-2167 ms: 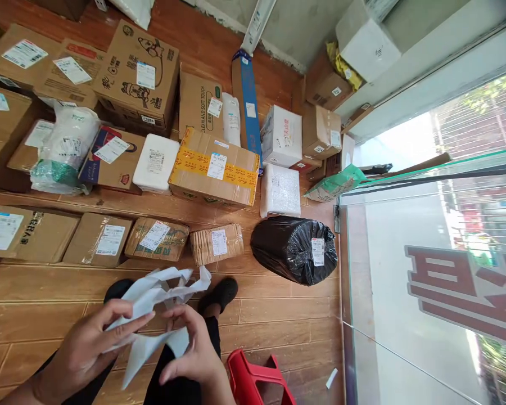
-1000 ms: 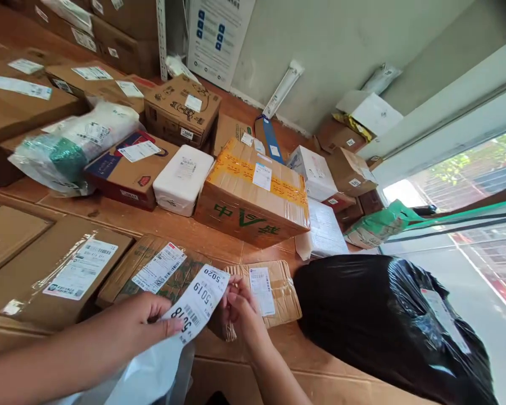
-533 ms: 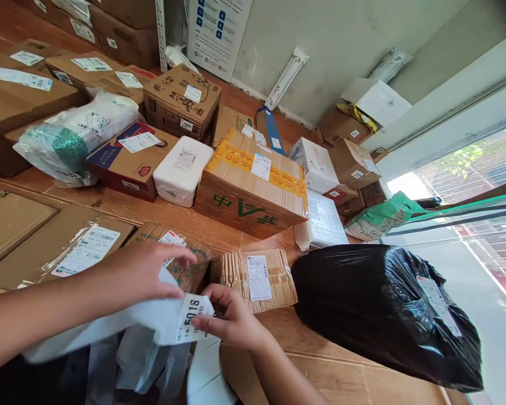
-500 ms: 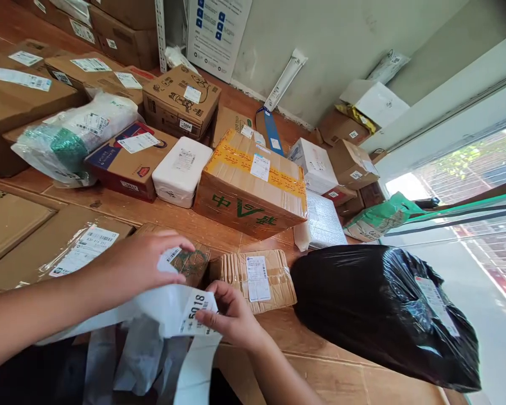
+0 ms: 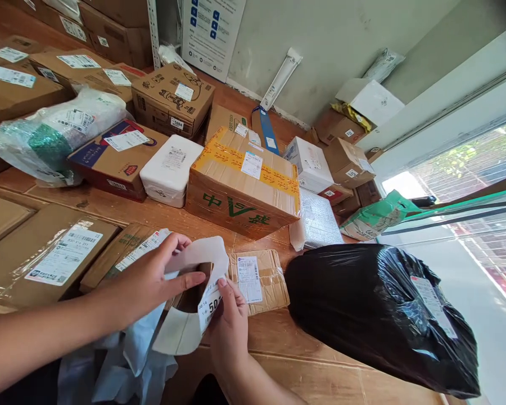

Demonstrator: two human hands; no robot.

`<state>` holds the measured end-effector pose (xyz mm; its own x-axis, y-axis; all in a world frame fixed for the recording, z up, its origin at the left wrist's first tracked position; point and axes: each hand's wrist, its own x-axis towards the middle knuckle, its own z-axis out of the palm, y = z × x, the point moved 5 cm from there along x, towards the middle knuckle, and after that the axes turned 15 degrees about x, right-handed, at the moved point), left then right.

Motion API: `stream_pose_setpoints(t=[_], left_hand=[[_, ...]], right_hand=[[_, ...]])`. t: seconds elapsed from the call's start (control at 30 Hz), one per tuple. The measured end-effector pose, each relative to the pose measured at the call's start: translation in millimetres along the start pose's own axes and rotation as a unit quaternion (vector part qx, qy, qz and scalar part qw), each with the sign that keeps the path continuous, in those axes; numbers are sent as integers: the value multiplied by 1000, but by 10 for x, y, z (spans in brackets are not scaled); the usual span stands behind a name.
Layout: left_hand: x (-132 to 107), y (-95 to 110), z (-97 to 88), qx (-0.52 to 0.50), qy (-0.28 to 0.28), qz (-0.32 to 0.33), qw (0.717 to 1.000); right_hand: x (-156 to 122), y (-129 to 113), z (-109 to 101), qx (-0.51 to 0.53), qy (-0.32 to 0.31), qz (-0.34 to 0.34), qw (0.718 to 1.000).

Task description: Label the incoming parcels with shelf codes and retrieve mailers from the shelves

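A white strip of paper labels [image 5: 217, 250] curves in a loop between my two hands. My right hand [image 5: 231, 312] pinches it near a printed label [image 5: 211, 306] whose visible digits begin "50". My left hand [image 5: 162, 273] has its fingers curled at the strip's other end, with the thumb stretched toward the right hand. More of the pale paper strip [image 5: 143, 337] hangs crumpled below, over my lap. Just beyond the right hand lies a small taped carton [image 5: 270, 275] with a shipping label. Behind the left hand is a flat brown carton [image 5: 109, 259], partly covered.
A large black plastic-wrapped parcel [image 5: 341, 298] lies to the right. Beyond my hands stand a taped carton [image 5: 240, 194], a white foam box [image 5: 171, 163] and a red-and-blue carton [image 5: 118, 157]. A wide labelled carton [image 5: 46, 236] lies left. Glass [image 5: 459, 208] borders the right side.
The strip has been turned and now loops upward between my hands. My right hand has moved slightly right, and the left hand has closed in on the strip. The view has shifted a little.
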<state>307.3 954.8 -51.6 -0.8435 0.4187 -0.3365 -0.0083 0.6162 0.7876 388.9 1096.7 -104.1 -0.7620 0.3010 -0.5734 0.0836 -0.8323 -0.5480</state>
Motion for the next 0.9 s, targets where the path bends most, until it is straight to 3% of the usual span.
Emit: stream_pose_setpoints(t=[0.07, 0.13, 0.2, 0.3, 0.4, 0.5, 0.63, 0.73, 0.9], left_hand=[[-23, 51, 62, -35, 36, 8, 999], [-64, 142, 14, -6, 123, 41, 992], [-101, 238, -9, 15, 160, 87, 983], [-83, 262, 66, -35, 115, 103, 987], [-12, 158, 161, -78, 68, 35, 994], [30, 112, 193, -96, 24, 5, 995], [9, 138, 203, -34, -38, 19, 999], [-14, 116, 285, 31, -89, 14, 995], [-1, 55, 408, -15, -122, -27, 992]], right_hand=[[-43, 20, 16, -4, 2, -2, 1000], [-77, 21, 20, -3, 7, -6, 1000], [-98, 12, 10, -3, 15, -9, 1000], [-106, 1, -30, 1, 37, -12, 999], [-86, 15, -46, 3, 22, -5, 1000], [-41, -12, -21, -30, -39, -22, 999], [-37, -226, 55, -88, -131, -150, 976], [-66, -252, 128, -156, -196, -116, 961], [-23, -245, 34, -117, -127, -83, 981]])
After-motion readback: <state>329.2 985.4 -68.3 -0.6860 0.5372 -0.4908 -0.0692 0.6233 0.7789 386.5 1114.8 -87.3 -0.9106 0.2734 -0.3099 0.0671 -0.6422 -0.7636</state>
